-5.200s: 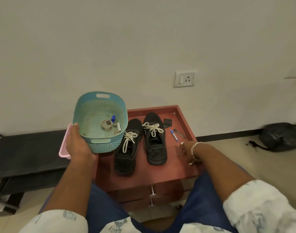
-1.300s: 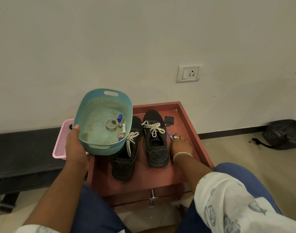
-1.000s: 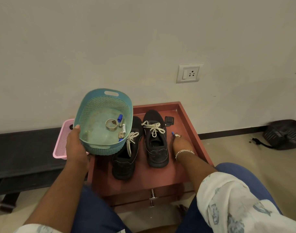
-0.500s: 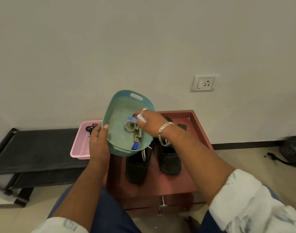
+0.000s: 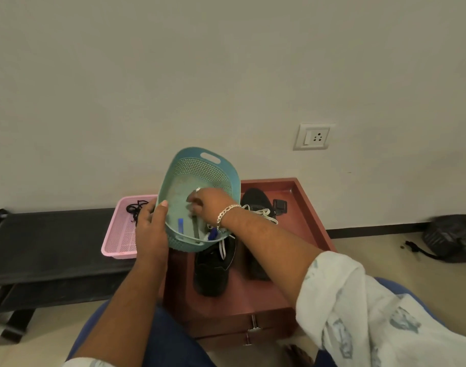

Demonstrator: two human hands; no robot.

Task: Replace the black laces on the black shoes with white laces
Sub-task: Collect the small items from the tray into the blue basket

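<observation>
Two black shoes with white laces stand side by side on a red-brown cabinet top (image 5: 303,226); the left shoe (image 5: 212,271) is partly behind the basket and the right shoe (image 5: 254,200) behind my right arm. My left hand (image 5: 151,229) grips the near rim of a teal basket (image 5: 200,165), held tilted above the shoes. My right hand (image 5: 210,205) is inside it, fingers curled down; whether they hold anything is hidden. A blue pen (image 5: 180,225) and a grey pen (image 5: 196,230) lie in the basket. The black laces (image 5: 135,207) lie in a pink basket (image 5: 120,234).
The pink basket sits on a low black bench (image 5: 41,239) left of the cabinet. A small black object (image 5: 279,207) lies at the cabinet's back right. A black bag (image 5: 451,237) lies on the floor at right. The wall with a socket (image 5: 314,136) is right behind.
My right hand picked pens off the cabinet beside the right shoe and carried them into the teal basket, where pens now lie. The left hand tilted the basket and shifted it right.
</observation>
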